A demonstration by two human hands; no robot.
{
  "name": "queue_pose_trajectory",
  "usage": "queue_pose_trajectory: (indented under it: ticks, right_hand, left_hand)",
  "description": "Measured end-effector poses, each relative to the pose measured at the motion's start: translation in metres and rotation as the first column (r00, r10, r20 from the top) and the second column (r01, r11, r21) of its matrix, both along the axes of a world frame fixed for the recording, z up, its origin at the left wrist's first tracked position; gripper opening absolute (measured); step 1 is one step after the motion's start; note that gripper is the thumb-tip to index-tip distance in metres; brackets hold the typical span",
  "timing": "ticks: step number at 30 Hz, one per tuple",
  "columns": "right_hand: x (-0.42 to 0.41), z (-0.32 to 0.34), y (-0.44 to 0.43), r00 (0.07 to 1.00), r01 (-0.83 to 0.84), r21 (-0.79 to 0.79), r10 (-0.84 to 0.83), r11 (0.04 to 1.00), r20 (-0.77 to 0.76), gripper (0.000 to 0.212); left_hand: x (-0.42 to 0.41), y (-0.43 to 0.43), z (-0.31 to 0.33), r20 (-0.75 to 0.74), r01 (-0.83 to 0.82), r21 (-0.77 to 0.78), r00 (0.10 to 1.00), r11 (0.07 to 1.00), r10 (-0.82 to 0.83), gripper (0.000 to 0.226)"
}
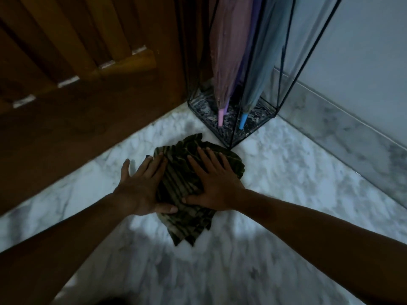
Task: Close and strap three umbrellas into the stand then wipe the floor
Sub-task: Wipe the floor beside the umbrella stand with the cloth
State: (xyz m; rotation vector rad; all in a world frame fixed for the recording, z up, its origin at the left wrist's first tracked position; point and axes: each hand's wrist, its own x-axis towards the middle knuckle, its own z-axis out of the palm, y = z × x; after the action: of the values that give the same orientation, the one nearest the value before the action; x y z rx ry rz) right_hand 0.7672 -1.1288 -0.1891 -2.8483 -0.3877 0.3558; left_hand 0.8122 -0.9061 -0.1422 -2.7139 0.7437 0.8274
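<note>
A dark green striped cloth (187,219) lies crumpled on the white marble floor (275,172). My left hand (141,186) presses flat on its left side, fingers spread, partly on the bare floor. My right hand (211,179) presses flat on the cloth's upper right part, fingers straight. Behind the cloth stands a black wire umbrella stand (233,119) in the corner. It holds a closed pink umbrella (229,51), a purple umbrella (253,36) and a blue-grey umbrella (266,62), tips down in the stand's base.
A brown wooden door (88,95) with slats fills the left and back. A pale wall (363,62) with a marble skirting (343,133) runs along the right. Marble floor extends in front and to the right of the cloth.
</note>
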Motion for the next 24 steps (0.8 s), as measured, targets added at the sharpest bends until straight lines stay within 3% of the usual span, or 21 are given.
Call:
queue_pose_trajectory:
  ticks: [7,15,24]
  right_hand:
    - [0.063,0.003,0.019,0.997,0.076,0.007,-0.076,0.997,-0.022,0.116]
    - [0.131,0.007,0.034,0.998,0.037,0.014,-0.036,0.999,-0.056,0.134]
    - [0.127,0.008,0.043,0.998,0.052,-0.030,-0.053,0.998,-0.035,0.130]
  left_hand:
    - [0.038,0.015,-0.007,0.006,-0.157,-0.040,0.987,0.987,0.158,0.133]
    - [0.060,0.036,-0.013,0.059,-0.209,-0.040,0.976,0.977,0.211,0.126]
    - [0.050,0.038,-0.016,0.067,-0.248,-0.101,0.965,0.964,0.255,0.124]
